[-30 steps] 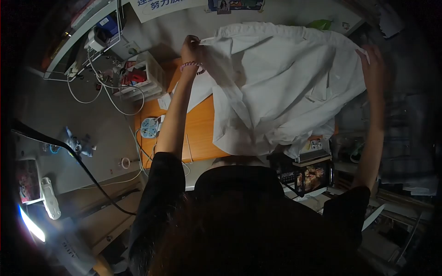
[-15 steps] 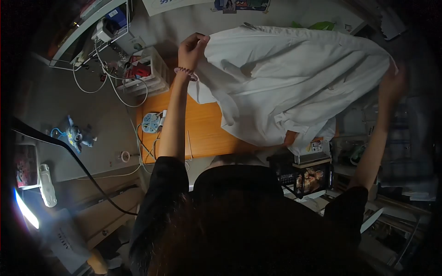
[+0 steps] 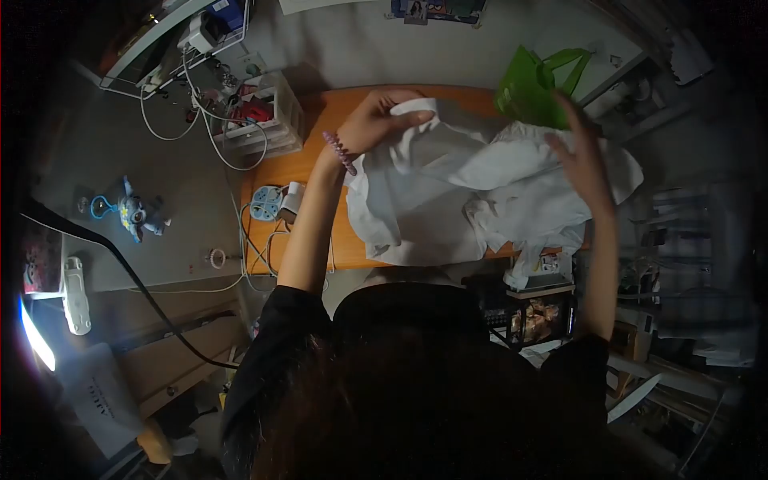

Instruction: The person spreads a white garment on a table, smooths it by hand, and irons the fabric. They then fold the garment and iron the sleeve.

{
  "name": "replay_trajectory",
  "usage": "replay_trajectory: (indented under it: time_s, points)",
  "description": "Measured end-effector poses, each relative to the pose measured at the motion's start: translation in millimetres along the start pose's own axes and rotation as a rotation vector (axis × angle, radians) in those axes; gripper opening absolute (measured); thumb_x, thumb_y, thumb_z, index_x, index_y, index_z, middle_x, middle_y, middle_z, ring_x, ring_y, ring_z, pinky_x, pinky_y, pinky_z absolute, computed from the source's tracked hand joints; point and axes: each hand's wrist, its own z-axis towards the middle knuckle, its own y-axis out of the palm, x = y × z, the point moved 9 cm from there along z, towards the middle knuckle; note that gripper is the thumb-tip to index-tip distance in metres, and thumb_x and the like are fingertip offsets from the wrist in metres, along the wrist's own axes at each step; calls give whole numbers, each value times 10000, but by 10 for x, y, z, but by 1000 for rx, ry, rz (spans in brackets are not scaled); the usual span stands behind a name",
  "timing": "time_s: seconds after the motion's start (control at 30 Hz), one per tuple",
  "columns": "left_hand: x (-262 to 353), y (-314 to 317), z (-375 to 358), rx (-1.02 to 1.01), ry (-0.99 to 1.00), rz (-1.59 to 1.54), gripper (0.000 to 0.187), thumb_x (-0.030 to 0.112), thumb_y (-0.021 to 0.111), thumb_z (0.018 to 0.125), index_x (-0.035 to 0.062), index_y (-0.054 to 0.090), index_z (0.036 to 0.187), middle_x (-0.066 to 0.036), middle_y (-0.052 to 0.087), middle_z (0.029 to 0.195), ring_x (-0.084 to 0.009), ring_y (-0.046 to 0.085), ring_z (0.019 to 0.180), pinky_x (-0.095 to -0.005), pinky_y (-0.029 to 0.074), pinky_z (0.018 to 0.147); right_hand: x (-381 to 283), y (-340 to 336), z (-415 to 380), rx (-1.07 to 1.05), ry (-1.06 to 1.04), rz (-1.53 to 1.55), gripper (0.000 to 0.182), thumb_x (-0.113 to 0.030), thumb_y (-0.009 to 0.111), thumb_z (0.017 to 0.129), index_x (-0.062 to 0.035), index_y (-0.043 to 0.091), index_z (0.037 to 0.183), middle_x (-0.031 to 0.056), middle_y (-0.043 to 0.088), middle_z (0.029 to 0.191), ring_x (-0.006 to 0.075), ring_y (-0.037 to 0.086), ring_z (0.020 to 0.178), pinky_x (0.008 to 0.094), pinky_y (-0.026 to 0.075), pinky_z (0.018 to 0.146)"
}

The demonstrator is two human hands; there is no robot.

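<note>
A crumpled white garment (image 3: 448, 212) spreads over the orange-topped desk (image 3: 356, 252), part of it hanging past the front edge. My left hand (image 3: 380, 124), with a beaded bracelet at the wrist, is closed on a raised fold along the garment's far left. Over its right part is my right hand (image 3: 584, 160), fingers spread and slightly blurred, close by a gathered, ruffled stretch of the cloth. Just beyond that hand stands a bright green bag (image 3: 532, 88) with its handles up.
Left on the desk are a clear drawer unit (image 3: 284, 120), a round blue power strip (image 3: 265, 203) and loose cables. A blue plush toy (image 3: 134, 212) is on the grey surface at far left. Below the desk's right front is a dark box-shaped thing (image 3: 544, 320) with a see-through front.
The garment came down from being held stretched wide onto the desk, uncovering the green bag. My hands moved closer together. My right hand let go of the garment's right end and opened.
</note>
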Motion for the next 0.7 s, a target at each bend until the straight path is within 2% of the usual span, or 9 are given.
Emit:
replay_trajectory:
  time_s: [0.07, 0.17, 0.23, 0.27, 0.33, 0.4, 0.47, 0.6, 0.7]
  points:
    - [9, 272, 24, -89, -45, -30, 205, 196, 686, 906, 15, 679, 1002, 27, 656, 877, -41, 561, 831, -218, 447, 766, -167, 810, 51, -186, -19, 347, 695, -283, 688, 883, -82, 363, 1464, 132, 422, 1478, 283, 384, 1369, 377, 296, 1117]
    - [19, 438, -52, -69, -26, 17, 254, 198, 685, 909, -3, 668, 1062, 15, 669, 922, -51, 572, 858, -232, 457, 794, -68, 1529, 42, -487, 194, 419, 718, -272, 747, 834, -66, 401, 1429, 128, 506, 1383, 286, 494, 1253, 358, 398, 1002]
    - [-103, 511, -219, -51, -64, 141, 382, 229, 768, 830, -9, 650, 1104, -61, 675, 884, -106, 586, 786, -260, 468, 748, 56, 1871, 38, -625, 292, 508, 612, -134, 696, 829, -45, 450, 1382, 121, 568, 1289, 262, 538, 1177, 340, 409, 969]
    - [-107, 496, -316, -35, 5, 272, 497, 216, 799, 761, -23, 619, 1158, -143, 680, 932, -225, 648, 818, -328, 497, 783, 190, 2020, 13, -635, 276, 512, 612, -134, 696, 829, -45, 450, 1382, 121, 568, 1289, 262, 538, 1177, 340, 409, 969]
    - [-262, 426, -621, 69, -44, 493, 469, 217, 786, 751, -3, 637, 1139, -163, 683, 928, -286, 654, 836, -368, 505, 790, 953, 2061, -114, -501, 487, 208, 512, 38, 569, 796, -10, 505, 1302, 126, 589, 1246, 235, 553, 1130, 329, 409, 986]
    - [-470, 359, -885, 176, -95, 707, 443, 217, 773, 742, 18, 655, 1120, -183, 685, 924, -346, 660, 854, -407, 513, 797, 832, 1530, -108, -111, 211, 677, 553, 147, 445, 746, 13, 504, 1279, 127, 588, 1226, 220, 547, 1121, 302, 374, 1027]
    - [-1088, 354, -1176, 2, -497, 991, 325, 203, 753, 728, 52, 685, 1008, -199, 677, 853, -350, 666, 815, -417, 524, 771, 845, 1270, -190, -197, 151, 640, 601, 174, 420, 764, 13, 453, 1342, 134, 555, 1256, 224, 517, 1186, 296, 329, 1072]
    - [-1501, 222, -1516, 201, -437, 794, 244, 259, 742, 772, 55, 675, 887, -164, 657, 744, -298, 664, 720, -403, 518, 707, 1226, 887, -797, -115, 286, 507, 658, 144, 441, 798, -13, 367, 1432, 128, 497, 1322, 219, 450, 1265, 299, 299, 1082]
    - [-1755, 328, -1710, -5, -500, 382, 353, 352, 753, 804, 26, 686, 921, -136, 666, 759, -214, 617, 652, -332, 481, 650, 1380, 597, -1143, -67, 374, 317, 671, 117, 463, 813, -33, 346, 1456, 131, 487, 1334, 219, 436, 1272, 305, 304, 1069]
